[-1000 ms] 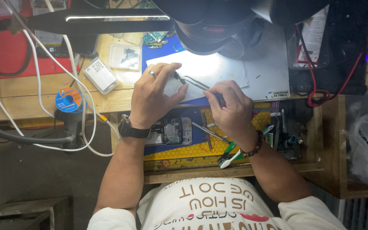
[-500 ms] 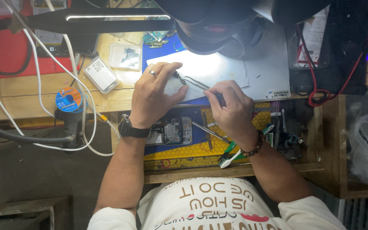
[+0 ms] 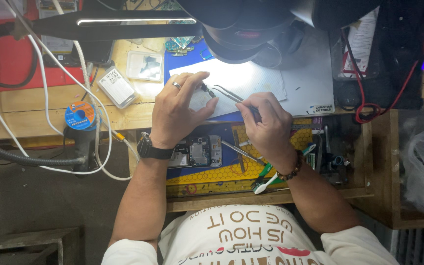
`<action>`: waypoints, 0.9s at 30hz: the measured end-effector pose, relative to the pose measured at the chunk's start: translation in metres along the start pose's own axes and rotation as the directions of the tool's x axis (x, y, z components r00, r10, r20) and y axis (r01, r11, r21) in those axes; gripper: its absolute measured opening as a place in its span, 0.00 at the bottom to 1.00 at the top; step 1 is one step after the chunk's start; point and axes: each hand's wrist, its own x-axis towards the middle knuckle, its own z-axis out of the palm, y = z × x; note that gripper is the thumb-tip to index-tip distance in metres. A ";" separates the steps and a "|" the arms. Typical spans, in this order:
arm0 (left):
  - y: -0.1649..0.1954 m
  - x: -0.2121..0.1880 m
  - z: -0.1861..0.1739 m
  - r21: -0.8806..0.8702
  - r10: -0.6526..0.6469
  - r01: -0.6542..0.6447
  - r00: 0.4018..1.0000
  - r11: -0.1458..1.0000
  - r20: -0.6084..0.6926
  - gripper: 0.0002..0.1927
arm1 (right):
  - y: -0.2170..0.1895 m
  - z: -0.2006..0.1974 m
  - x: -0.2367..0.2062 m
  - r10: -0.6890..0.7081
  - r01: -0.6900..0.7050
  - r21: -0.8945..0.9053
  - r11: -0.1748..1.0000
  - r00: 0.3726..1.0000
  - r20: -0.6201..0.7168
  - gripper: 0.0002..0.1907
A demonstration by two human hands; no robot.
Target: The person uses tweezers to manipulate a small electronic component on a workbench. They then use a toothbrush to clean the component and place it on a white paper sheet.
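Bench, head view, under the black microscope head (image 3: 251, 29).

Left hand (image 3: 175, 113): fingers curled together, pinching a small dark component (image 3: 206, 89) on the bright white work mat (image 3: 251, 81) near the bench's far edge, pressing the mat beside it. Right hand (image 3: 266, 125): fingers clamped on slim metal tweezers (image 3: 231, 95), tips meeting the component, just beside the left fingertips.

Progress (judgement): the opened phone with exposed circuit board (image 3: 197, 151) lies on the blue-and-yellow mat (image 3: 231, 172) at the near edge, back off, so disassembly looks done. Fine work on the small part seems underway; reassembly looks untouched.

Count:
- opened phone: 1
- tweezers in hand: 1; further metal tool (image 3: 241, 152) on the near mat: 1
- green-handled tool (image 3: 266, 174) at the near edge: 1
- blue solder spool (image 3: 79, 115), left edge: 1
- clear plastic boxes (image 3: 145, 65), far left: 2
- white cables (image 3: 35, 54): several, number unclear
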 end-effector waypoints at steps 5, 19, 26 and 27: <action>0.000 0.000 -0.001 -0.002 0.001 -0.001 1.000 1.000 0.005 0.26 | 0.001 0.000 -0.001 -0.011 0.011 0.003 1.000 1.000 0.007 0.09; 0.000 0.000 -0.001 -0.015 -0.003 0.003 1.000 1.000 0.001 0.26 | 0.002 -0.001 0.000 -0.004 0.004 0.018 1.000 1.000 0.015 0.08; -0.001 0.000 -0.001 -0.011 -0.011 0.011 1.000 1.000 0.008 0.26 | 0.002 0.000 0.000 0.013 -0.015 0.047 0.999 1.000 0.027 0.08; -0.001 0.000 -0.001 -0.009 -0.014 0.015 1.000 1.000 0.011 0.26 | 0.002 0.000 0.000 0.020 -0.021 0.056 0.998 0.999 0.029 0.08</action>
